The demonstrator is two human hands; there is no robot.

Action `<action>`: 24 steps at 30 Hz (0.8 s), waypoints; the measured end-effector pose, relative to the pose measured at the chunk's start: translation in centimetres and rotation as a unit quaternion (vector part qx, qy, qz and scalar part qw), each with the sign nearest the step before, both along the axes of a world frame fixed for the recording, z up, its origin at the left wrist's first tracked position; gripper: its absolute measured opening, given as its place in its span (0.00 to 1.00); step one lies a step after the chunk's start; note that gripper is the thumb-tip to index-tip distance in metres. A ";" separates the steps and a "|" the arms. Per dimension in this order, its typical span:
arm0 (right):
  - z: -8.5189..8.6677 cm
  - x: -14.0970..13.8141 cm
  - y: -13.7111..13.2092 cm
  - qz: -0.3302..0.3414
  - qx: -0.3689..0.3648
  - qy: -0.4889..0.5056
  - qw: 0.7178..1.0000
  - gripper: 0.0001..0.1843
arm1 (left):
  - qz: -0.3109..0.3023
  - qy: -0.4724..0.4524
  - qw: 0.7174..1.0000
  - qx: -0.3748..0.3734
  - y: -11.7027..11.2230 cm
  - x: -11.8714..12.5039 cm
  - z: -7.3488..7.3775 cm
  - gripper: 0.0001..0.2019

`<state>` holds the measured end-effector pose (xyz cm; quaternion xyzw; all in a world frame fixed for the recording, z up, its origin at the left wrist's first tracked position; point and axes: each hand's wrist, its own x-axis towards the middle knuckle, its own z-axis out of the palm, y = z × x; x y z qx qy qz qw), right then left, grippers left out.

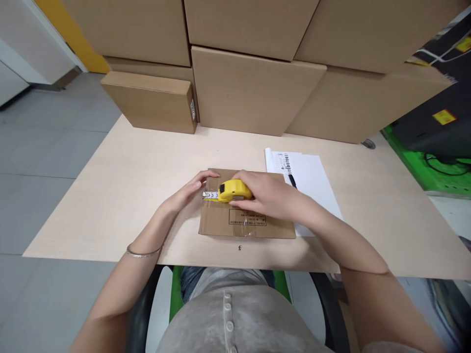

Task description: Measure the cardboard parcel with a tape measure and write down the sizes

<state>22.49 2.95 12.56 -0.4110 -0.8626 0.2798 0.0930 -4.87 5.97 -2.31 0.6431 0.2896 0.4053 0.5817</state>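
A small flat cardboard box [246,223] with a printed label lies on the pale wooden table [121,191] in front of me. My right hand [270,196] grips a yellow tape measure [232,190] on top of the box. A short length of tape sticks out to the left, and my left hand [187,192] pinches its end at the box's left edge. A thin bracelet [143,253] circles my left wrist.
Large cardboard boxes [253,88] are stacked along the table's far edge. A white sheet of paper [312,181] with a black pen [290,177] lies right of the small box. Green flooring and dark equipment [437,127] show at far right, grey floor at left.
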 end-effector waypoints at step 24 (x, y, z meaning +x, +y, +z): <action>-0.3 10.1 -6.4 -0.381 -0.178 0.373 0.827 0.18 | 0.217 -0.113 0.964 -0.108 -6.3 4.9 7.4 0.33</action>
